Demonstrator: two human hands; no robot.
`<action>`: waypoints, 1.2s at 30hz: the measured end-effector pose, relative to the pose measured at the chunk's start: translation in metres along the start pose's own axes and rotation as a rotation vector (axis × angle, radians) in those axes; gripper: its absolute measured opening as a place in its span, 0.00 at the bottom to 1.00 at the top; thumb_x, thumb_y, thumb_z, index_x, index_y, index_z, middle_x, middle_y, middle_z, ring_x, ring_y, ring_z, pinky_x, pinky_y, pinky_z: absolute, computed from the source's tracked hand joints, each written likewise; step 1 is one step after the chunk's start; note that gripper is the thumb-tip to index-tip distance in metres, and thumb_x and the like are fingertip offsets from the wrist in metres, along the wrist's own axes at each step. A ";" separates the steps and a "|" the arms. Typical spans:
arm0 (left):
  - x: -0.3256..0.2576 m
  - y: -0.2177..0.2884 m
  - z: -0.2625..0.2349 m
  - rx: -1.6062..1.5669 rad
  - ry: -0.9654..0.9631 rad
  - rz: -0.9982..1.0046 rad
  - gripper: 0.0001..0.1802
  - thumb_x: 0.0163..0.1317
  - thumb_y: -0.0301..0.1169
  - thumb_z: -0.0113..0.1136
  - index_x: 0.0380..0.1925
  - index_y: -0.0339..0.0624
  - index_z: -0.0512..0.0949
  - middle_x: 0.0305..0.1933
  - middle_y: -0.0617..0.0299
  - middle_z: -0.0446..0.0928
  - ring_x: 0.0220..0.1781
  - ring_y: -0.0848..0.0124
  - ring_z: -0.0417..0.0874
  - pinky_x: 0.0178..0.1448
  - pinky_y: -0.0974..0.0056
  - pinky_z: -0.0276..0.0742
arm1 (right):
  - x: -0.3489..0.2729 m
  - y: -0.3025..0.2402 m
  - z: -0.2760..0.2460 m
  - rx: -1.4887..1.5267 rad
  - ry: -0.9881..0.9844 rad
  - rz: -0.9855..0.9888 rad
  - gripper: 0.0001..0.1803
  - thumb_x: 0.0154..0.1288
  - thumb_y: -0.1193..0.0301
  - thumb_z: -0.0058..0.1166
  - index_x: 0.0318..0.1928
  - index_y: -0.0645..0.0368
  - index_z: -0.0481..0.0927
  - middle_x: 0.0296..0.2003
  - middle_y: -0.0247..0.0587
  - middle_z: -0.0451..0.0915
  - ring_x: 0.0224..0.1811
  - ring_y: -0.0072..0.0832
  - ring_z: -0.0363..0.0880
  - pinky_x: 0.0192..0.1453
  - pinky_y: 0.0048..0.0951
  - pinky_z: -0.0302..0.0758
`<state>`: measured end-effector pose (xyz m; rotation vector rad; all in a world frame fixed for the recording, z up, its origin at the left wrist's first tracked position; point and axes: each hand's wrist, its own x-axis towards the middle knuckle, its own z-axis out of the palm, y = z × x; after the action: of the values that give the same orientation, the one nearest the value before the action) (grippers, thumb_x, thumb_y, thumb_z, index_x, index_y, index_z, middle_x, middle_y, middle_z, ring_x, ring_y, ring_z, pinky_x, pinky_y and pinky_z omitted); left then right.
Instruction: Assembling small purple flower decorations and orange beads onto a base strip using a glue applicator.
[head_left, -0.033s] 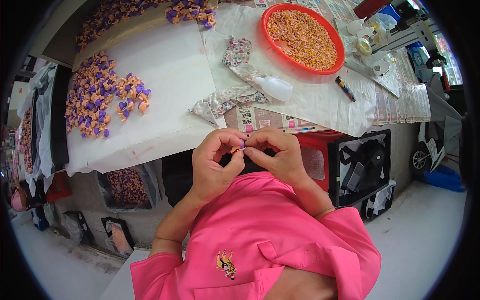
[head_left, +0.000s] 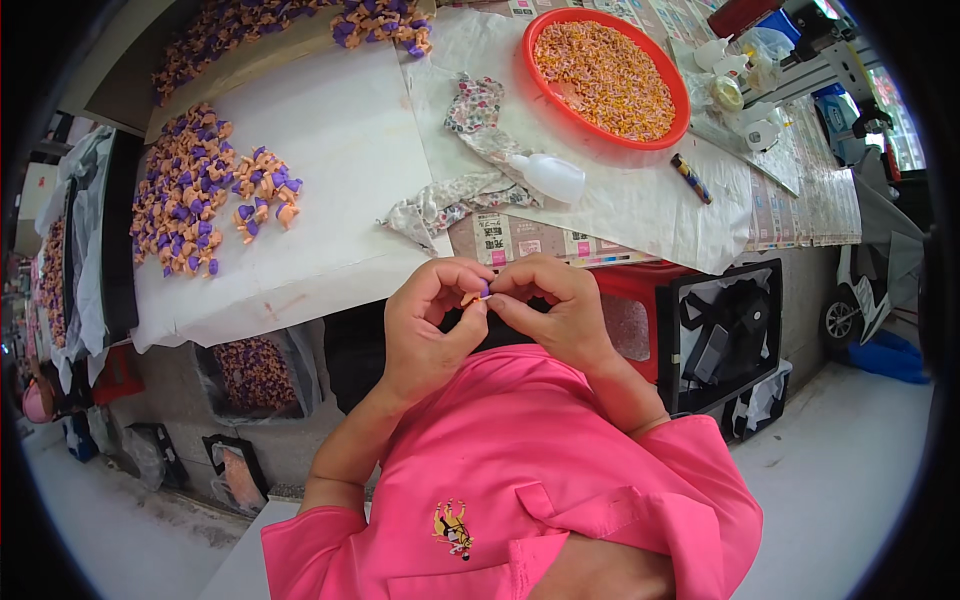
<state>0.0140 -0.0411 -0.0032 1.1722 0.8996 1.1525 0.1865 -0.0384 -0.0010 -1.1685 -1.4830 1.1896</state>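
Note:
Pinched between the fingertips of my left hand [head_left: 437, 318] is a small figurine piece [head_left: 485, 288], peach and purple with a bit of yellow and red. My right hand [head_left: 556, 310] meets it from the other side, thumb and forefinger closed on a tiny pale part at its edge; my fingers mostly hide that part. Both hands are held in front of the pink shirt, just off the table's near edge. A heap of similar peach and purple figurine pieces [head_left: 185, 195] lies on the white-covered table to the left.
A red round tray [head_left: 683, 120] full of tiny orange and yellow parts stands at the back. Nearer lie a white squeeze bottle [head_left: 553, 177], a patterned cloth [head_left: 450, 205] and a dark marker-like tube [head_left: 691, 178]. A black crate [head_left: 775, 330] sits below right, a lined bin [head_left: 305, 365] below left.

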 end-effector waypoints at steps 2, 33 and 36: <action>0.001 0.003 -0.003 -0.230 0.005 -0.193 0.10 0.62 0.17 0.56 0.44 0.32 0.73 0.43 0.56 0.77 0.40 0.76 0.79 0.47 0.72 0.78 | 0.001 0.000 0.000 0.062 -0.005 0.037 0.06 0.58 0.78 0.63 0.37 0.65 0.81 0.32 0.36 0.81 0.31 0.17 0.79 0.34 0.18 0.76; 0.020 0.012 -0.034 -0.350 0.018 -0.358 0.09 0.65 0.24 0.57 0.44 0.34 0.74 0.35 0.60 0.78 0.30 0.77 0.81 0.35 0.72 0.82 | 0.016 -0.007 -0.012 0.009 -0.039 -0.036 0.10 0.59 0.81 0.62 0.42 0.65 0.81 0.40 0.37 0.78 0.39 0.18 0.77 0.40 0.18 0.73; 0.037 0.015 -0.049 -0.060 0.153 -0.159 0.08 0.64 0.22 0.57 0.43 0.34 0.74 0.35 0.61 0.77 0.31 0.77 0.79 0.37 0.72 0.80 | 0.025 -0.004 -0.036 -0.076 0.110 -0.126 0.08 0.59 0.81 0.60 0.41 0.65 0.81 0.39 0.36 0.77 0.39 0.18 0.76 0.39 0.17 0.72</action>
<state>-0.0281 0.0055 0.0038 0.9558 1.0476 1.1423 0.2172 -0.0086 0.0106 -1.1546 -1.5065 0.9761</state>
